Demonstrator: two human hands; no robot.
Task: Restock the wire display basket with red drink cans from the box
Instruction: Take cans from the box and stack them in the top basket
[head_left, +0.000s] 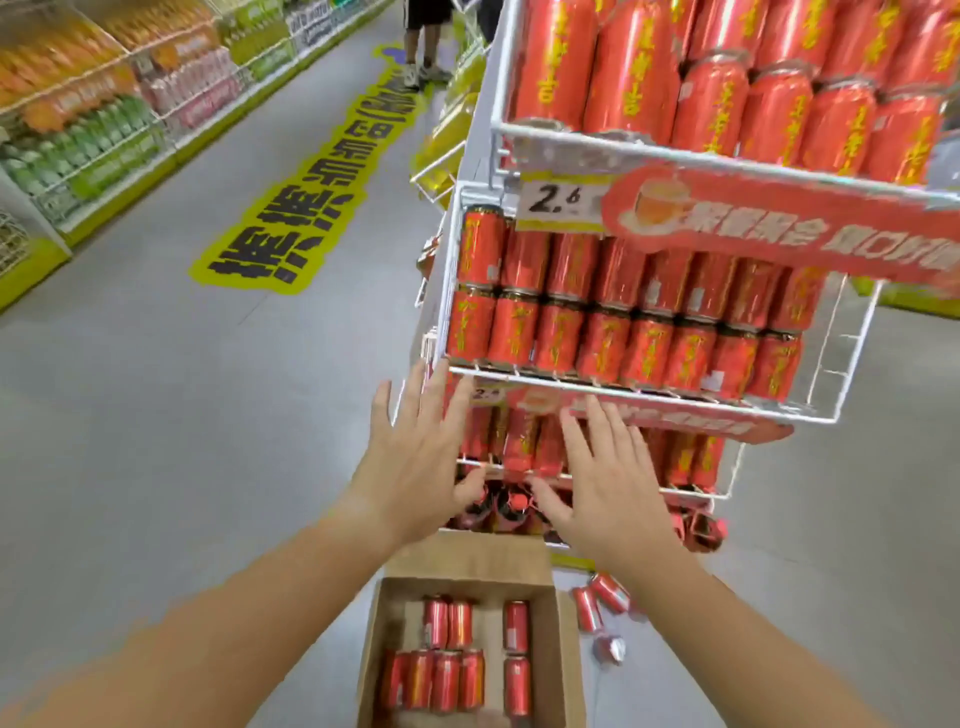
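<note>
Both of our hands were released, fingers straight and spread, grasping nothing: the left hand (415, 467) and the right hand (613, 483) hovered palm-down side by side in front of the wire display basket (696, 492). The left thumb was close to its front rim, though we could not tell whether it touched. Below our wrists, on the grey floor (156, 415), sat the open box (565, 649), plain brown cardboard and rectangular, its far flap folded out towards the rack. Inside it were the red cans (445, 680), about eight glossy metal cylinders in two loose rows. They seemed to lie on their sides, long axes running away from us towards the rack. Just right of the box, loose cans (597, 603) lay tilted on the floor, one turned end-on. The basket was thin white wire, and cans of the same kind stood upright behind its front rail, partly hidden by our hands. Above it the middle tier (727, 405) held two stacked layers of upright cans packed side by side, under a yellow-edged price tag (563, 200) reading 2.6 and a red banner (779, 228). The top tier (675, 153) carried more upright cans. Farther off to the left we saw a yellow floor sticker (311, 208), stocked shelves (93, 130) and, down the aisle, a person's legs (423, 47)
</note>
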